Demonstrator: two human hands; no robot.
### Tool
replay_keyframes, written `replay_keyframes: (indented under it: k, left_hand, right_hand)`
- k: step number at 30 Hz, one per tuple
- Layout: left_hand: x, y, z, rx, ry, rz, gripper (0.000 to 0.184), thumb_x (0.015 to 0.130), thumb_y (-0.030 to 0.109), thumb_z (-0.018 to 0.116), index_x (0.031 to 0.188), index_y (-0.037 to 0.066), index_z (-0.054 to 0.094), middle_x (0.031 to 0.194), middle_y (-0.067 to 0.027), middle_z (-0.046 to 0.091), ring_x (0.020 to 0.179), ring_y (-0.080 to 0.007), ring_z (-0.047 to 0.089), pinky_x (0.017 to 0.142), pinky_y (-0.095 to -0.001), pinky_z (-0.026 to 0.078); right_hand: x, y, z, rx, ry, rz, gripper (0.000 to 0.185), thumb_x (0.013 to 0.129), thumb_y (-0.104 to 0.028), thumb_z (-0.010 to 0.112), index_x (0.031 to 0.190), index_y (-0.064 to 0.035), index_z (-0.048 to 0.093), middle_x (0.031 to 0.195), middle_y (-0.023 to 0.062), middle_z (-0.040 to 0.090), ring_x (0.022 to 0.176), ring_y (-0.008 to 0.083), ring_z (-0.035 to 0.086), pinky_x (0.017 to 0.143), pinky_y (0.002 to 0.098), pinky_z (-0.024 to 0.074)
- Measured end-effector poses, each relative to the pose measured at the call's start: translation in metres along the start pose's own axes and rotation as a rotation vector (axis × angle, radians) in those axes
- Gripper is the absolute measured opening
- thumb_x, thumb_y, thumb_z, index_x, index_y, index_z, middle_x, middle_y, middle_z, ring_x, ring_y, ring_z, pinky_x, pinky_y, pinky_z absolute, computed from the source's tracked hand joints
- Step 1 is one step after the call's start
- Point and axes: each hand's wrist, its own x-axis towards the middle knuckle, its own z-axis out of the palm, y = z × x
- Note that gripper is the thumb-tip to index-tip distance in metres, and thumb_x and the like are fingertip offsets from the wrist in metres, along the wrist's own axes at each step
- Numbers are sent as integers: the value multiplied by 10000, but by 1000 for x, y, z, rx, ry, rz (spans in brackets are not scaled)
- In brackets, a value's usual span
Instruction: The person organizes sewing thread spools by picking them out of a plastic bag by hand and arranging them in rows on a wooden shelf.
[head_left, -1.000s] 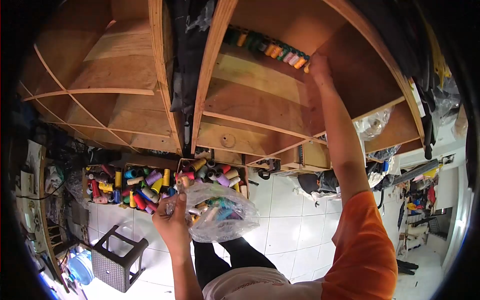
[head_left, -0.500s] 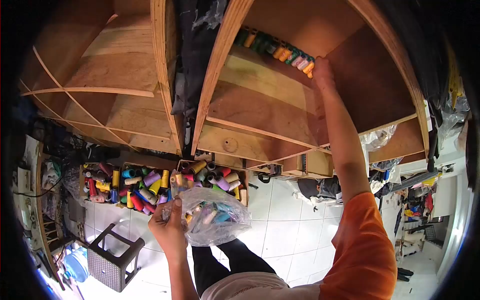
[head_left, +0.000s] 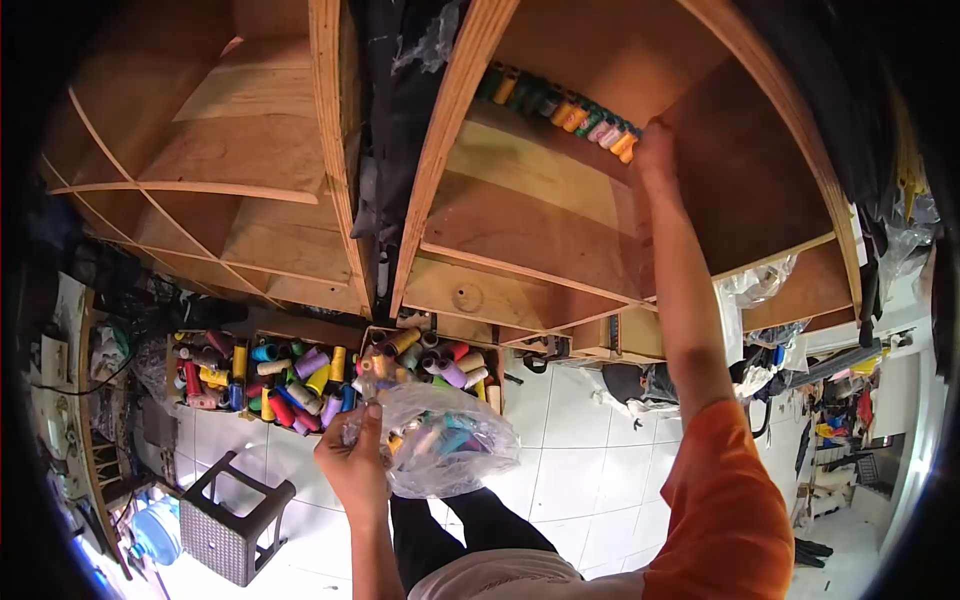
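My left hand (head_left: 352, 455) is closed on the gathered neck of a clear plastic bag (head_left: 470, 468). Inside the bag, teal, orange and pale thread spools show through the film. Up in the wooden shelf compartment, my right hand (head_left: 655, 150) is at the right end of a row of thread spools (head_left: 570, 112) in green, orange, pink and white. Its fingers look curled beside the last orange spool (head_left: 626, 146). Whatever they grip, if anything, is hidden.
Boxes of mixed thread cones (head_left: 300, 385) stand on the tiled floor below the shelves. A dark plastic stool (head_left: 235, 525) is at lower left, near a blue water bottle (head_left: 155, 530). Wooden dividers (head_left: 425, 190) frame the compartments. Bags and cloth (head_left: 655, 385) lie to the right.
The view has shifted slightly, so the shelf and boxes sit a little further right and lower. My right hand stays at the row's end; the bag remains in my left hand.
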Motion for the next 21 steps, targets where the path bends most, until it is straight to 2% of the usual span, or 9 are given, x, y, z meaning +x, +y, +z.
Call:
replay_keyframes:
  k: [2,4,5,6,7,9,12,20,21]
  left_hand:
    - [-4,-1,4,-12,-10,-2,183,817,159,665,778,-11,606,560,31,491,437,-24,378,389,-192,287]
    - [-7,-2,4,-17,-42,10,188,823,166,660,790,-14,613,560,29,497,430,-25,378,382,-192,285]
    - [-9,0,5,-22,-61,14,189,824,168,660,793,-13,615,561,29,499,429,-25,378,381,-191,284]
    - [-14,4,6,-23,-83,15,190,825,171,660,796,-12,617,561,29,501,427,-25,378,380,-191,284]
    - [-20,11,9,-27,-100,18,184,827,172,657,815,-9,625,562,26,506,421,-26,381,376,-191,280]
    - [-30,16,13,-31,-134,44,184,827,172,657,827,-10,629,560,22,506,417,-30,386,376,-193,283]
    - [-46,25,11,-22,-216,94,178,829,166,653,840,-10,630,557,18,506,413,-38,398,375,-202,291]
    - [-92,53,8,-57,-337,172,164,826,145,653,843,-16,629,582,18,528,445,-24,408,392,-201,302]
    - [-96,56,8,-63,-352,171,164,825,144,655,843,-17,631,587,19,530,450,-24,410,395,-202,305]
  right_hand:
    - [-33,-9,-56,207,-5,68,161,797,-133,584,903,-12,594,887,145,650,804,248,656,650,372,534]
    - [-85,-8,-80,724,-171,-38,211,770,-156,638,930,-26,596,844,75,648,723,152,623,623,296,505]
    - [-131,-26,-136,1152,-563,-98,268,743,-191,653,946,-20,613,842,29,629,597,81,521,560,205,431]
    - [-165,-27,-150,1342,-932,-153,264,761,-217,666,950,-38,620,919,33,634,673,83,570,576,211,457]
    - [-197,-24,-159,1434,-1382,-326,290,806,-215,657,1020,-25,608,985,59,633,797,102,601,635,221,489]
    - [-261,-54,-179,1267,-1778,-732,338,880,-127,569,1200,-27,526,1078,95,620,921,122,598,766,268,503]
    - [-351,-96,-167,1068,-1206,-863,353,886,-119,486,1223,-14,490,1017,162,619,921,277,604,825,341,466]
    - [-465,-117,-44,686,-565,-578,457,685,-297,667,1047,-37,563,983,178,604,918,380,568,802,434,472]
    - [-461,-113,-54,622,-657,-610,502,670,-301,678,1075,-37,544,1031,183,585,918,388,570,814,436,474]
